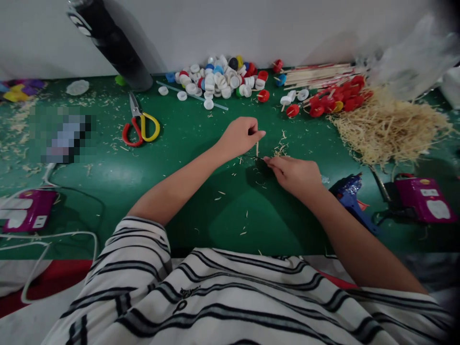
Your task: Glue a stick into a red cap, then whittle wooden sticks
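Note:
In the head view, my left hand [241,135] is closed in a pinch on the upper end of a short, thin wooden stick [257,149], which points down toward the table. My right hand [299,176] is closed on a small dark tool that looks like a blade [258,158]. The tool's tip lies at the lower part of the stick; its handle is hidden in my fingers. Fine wood shavings [281,149] are scattered just beyond my right hand.
Bottle caps [219,79] are heaped along the wall. Red caps on sticks [328,101], wooden sticks [316,76] and a shavings pile [391,124] lie at the right. Scissors [138,122], a black bottle [120,55], a blue glue gun [354,201] and purple power sockets [427,199] surround my arms.

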